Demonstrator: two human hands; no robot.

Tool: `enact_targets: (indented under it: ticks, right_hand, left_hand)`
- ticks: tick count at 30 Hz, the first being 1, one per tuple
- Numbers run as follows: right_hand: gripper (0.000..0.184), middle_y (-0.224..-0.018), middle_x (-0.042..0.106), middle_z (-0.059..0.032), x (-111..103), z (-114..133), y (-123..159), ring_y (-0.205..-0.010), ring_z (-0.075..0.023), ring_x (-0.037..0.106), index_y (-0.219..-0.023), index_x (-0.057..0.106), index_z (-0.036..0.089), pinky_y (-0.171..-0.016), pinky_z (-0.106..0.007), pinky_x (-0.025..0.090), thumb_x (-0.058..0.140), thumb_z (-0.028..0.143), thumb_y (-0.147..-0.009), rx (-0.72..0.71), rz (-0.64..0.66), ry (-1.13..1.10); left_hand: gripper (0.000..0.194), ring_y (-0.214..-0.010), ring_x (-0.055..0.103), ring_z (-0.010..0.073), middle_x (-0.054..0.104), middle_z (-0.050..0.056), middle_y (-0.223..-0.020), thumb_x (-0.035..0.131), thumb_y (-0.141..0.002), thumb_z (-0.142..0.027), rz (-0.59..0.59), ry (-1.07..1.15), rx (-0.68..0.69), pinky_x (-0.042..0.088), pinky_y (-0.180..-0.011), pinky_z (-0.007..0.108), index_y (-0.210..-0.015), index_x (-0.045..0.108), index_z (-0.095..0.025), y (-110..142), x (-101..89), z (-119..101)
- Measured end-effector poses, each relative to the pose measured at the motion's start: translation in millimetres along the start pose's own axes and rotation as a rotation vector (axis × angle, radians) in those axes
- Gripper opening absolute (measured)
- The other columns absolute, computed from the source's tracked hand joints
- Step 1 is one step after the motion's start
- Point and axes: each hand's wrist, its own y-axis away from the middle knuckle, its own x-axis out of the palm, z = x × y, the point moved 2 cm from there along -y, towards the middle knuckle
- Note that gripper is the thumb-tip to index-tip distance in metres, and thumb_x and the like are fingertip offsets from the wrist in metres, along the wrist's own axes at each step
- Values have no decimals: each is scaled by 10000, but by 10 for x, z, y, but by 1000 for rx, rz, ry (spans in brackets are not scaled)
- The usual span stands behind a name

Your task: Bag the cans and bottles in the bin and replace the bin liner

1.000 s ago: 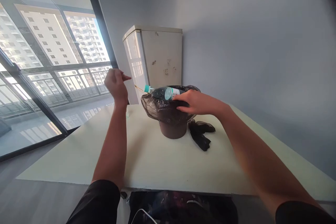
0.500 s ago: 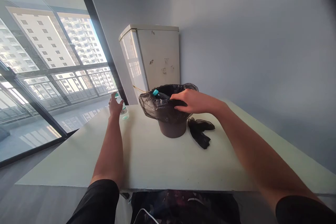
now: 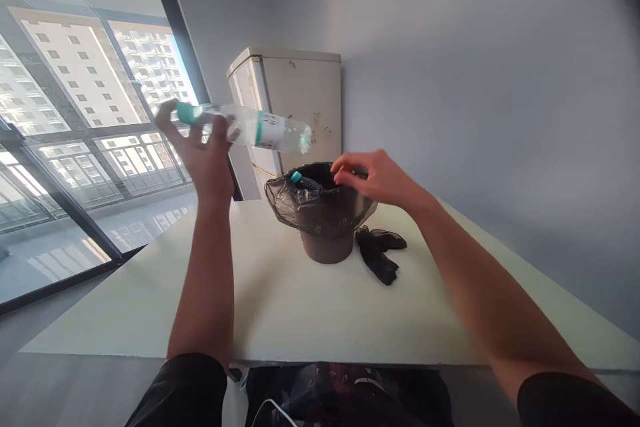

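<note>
A clear plastic bottle [image 3: 245, 127] with a green cap and a green-and-white label is held up in the air, lying almost level. My left hand [image 3: 203, 147] is closed around its cap end, while its base points right, above the bin. The brown trash bin [image 3: 327, 247] stands on the table, lined with a thin black trash bag [image 3: 320, 210] folded over its rim. Inside the bag's mouth, another bottle [image 3: 303, 180] shows its teal cap. My right hand [image 3: 377, 177] hovers at the right side of the bag's opening, fingers loosely curled and apart, gripping nothing visible.
A crumpled black bag [image 3: 380, 253] lies on the pale table [image 3: 300, 320], just right of the bin. Behind stands a white refrigerator [image 3: 303, 93] with worn marks. Glass doors [image 3: 90, 147] are at the left, a grey wall [image 3: 475, 80] at the right.
My left hand has lifted the bottle off the table and tipped it from upright to nearly level, toward the bin. My right hand has risen slightly from the bag's rim.
</note>
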Motion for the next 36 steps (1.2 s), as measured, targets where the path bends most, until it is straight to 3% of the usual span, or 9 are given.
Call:
enact_targets:
  ticks: [4, 9, 13, 16, 18, 23, 27, 32, 36]
  right_hand:
    - [609, -712, 714, -56, -168, -69, -12, -694, -195, 629, -764, 680, 215, -680, -337, 466, 485, 710, -1060, 67, -462, -97]
    - [507, -743, 733, -57, -200, -297, -30, -617, -175, 551, -737, 662, 213, -647, -344, 434, 554, 598, -1049, 242, -316, 85]
    - [251, -975, 802, -102, -164, -636, -76, -796, -225, 646, -903, 718, 207, -737, -352, 462, 611, 411, -1001, 389, -188, 268]
    - [187, -1053, 793, -130, -154, -961, -103, -886, -246, 663, -1022, 709, 209, -778, -343, 486, 649, 378, -969, 543, -94, 295]
    - [238, -1016, 782, -136, -162, -1135, -93, -855, -238, 665, -1045, 685, 205, -740, -325, 507, 627, 429, -992, 644, -28, 239]
    - [369, -1006, 785, -95, -163, -1176, -21, -772, -194, 709, -1173, 653, 216, -685, -303, 578, 565, 549, -1041, 706, 130, -136]
    - [473, -902, 755, -21, -212, -961, -33, -737, -170, 659, -1358, 643, 267, -685, -286, 548, 771, 318, -905, 613, 4, -498]
    - [101, -808, 697, -47, -419, -799, -72, -702, -157, 613, -900, 754, 184, -685, -308, 544, 705, 209, -816, 437, -310, -666]
    - [75, -803, 673, -38, -588, -742, -33, -764, -167, 650, -861, 740, 197, -788, -343, 603, 712, 184, -792, 367, -446, -812]
  left_hand:
    - [750, -1178, 762, 276, 729, 47, -1283, 919, -841, -537, 5, 185, -7, 633, -1019, 496, -1385, 430, -374, 211, 510, -51]
    - [345, -1355, 662, 329, 707, 114, -1414, 711, -991, -573, 262, -191, -151, 565, -1092, 497, -1110, 746, -251, 372, 804, 48]
    - [327, -1154, 730, 346, 768, 144, -1251, 716, -966, -495, 241, -587, -363, 574, -1013, 508, -1148, 763, -227, 319, 556, 247]
    - [447, -964, 761, 378, 788, 168, -1008, 768, -889, -600, 384, -726, -648, 604, -861, 500, -1041, 761, -180, 252, 255, 421]
    - [521, -850, 776, 354, 785, 165, -917, 763, -866, -677, 553, -606, -772, 622, -771, 456, -986, 769, -170, 228, 96, 475]
    - [671, -833, 786, 281, 799, 122, -1001, 909, -777, -511, 863, -175, -858, 661, -781, 402, -1368, 720, -254, 233, -5, 378]
    - [328, -769, 713, 209, 748, 87, -905, 896, -783, -411, 609, -41, -797, 649, -750, 356, -1021, 794, -209, 174, 37, 322]
    - [168, -721, 652, 160, 698, 80, -846, 855, -766, -248, 201, 95, -701, 632, -708, 319, -880, 810, -133, 57, -114, 332]
    - [76, -682, 626, 130, 677, 59, -795, 807, -773, -154, -26, 117, -672, 555, -585, 236, -839, 779, -127, -29, -321, 299]
